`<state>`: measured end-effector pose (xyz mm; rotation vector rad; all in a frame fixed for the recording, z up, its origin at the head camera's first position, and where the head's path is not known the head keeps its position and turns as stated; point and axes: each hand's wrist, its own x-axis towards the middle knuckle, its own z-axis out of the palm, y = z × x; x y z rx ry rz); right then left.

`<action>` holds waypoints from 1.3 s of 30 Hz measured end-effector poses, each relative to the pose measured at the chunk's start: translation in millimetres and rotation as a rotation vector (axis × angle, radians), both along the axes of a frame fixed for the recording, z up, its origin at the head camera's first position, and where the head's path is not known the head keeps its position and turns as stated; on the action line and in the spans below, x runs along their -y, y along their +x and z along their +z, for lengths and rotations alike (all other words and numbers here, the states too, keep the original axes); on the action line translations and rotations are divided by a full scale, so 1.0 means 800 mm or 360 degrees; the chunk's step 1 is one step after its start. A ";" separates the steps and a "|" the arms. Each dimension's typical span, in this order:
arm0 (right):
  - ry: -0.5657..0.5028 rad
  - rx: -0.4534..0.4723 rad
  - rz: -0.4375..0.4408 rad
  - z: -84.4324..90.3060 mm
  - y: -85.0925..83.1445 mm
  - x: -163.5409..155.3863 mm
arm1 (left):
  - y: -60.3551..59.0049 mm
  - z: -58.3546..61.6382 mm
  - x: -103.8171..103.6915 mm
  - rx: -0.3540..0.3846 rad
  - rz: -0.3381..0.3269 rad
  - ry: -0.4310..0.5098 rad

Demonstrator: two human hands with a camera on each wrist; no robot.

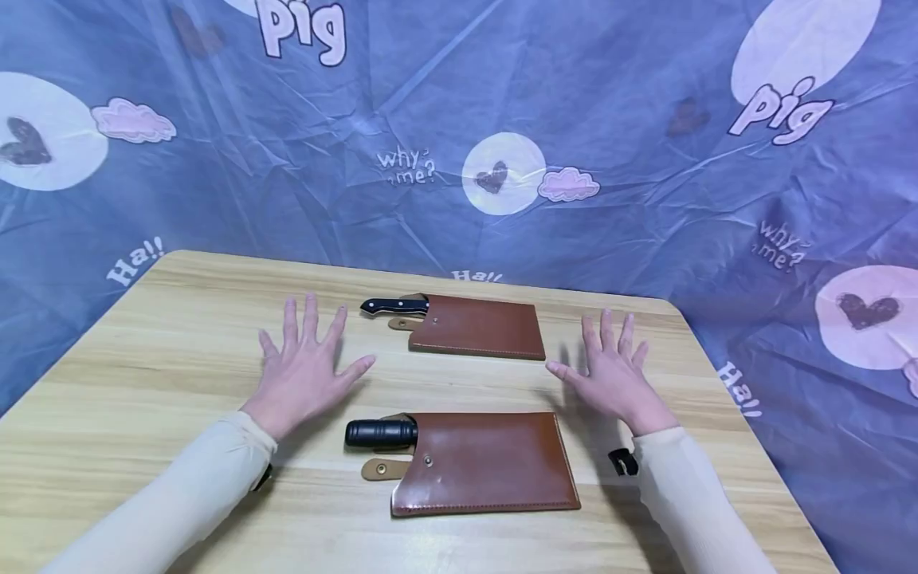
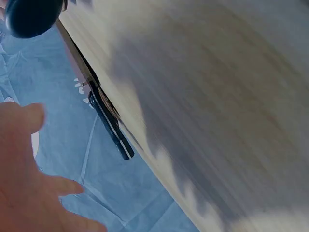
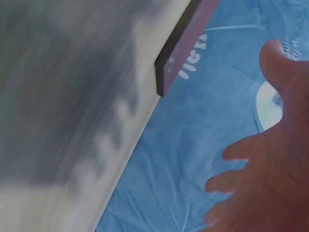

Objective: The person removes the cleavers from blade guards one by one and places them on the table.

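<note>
Two brown leather cleaver sheaths lie flat on the wooden table, one behind the other. From the far sheath (image 1: 480,325) a black riveted knife handle (image 1: 390,306) sticks out to the left. The near sheath (image 1: 495,462) has a thicker ribbed black handle (image 1: 380,433) at its left end. Both blades are hidden inside the leather. My left hand (image 1: 301,379) hovers left of the sheaths with fingers spread and nothing held. On the other side, my right hand (image 1: 613,375) is raised over the table, fingers spread, its thumb tip near the far sheath's right corner in the head view.
Each sheath has a small tan snap strap, the near strap (image 1: 383,469) and the far strap (image 1: 403,324), lying unfastened beside the handle. A blue printed cloth (image 1: 430,96) hangs behind the wooden table (image 1: 143,375).
</note>
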<state>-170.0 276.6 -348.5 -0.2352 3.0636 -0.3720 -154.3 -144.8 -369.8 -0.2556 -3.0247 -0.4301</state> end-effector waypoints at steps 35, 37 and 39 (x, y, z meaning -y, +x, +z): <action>-0.0417 0.0214 0.0481 -0.027 -0.121 0.032 | -0.130 0.026 -0.017 0.0170 -0.0512 0.0590; -0.0403 0.0212 0.0475 -0.029 -0.125 0.031 | -0.136 0.024 -0.017 0.0203 -0.0497 0.0577; -0.0402 0.0241 0.0472 -0.030 -0.128 0.031 | -0.142 0.021 -0.017 0.0233 -0.0481 0.0557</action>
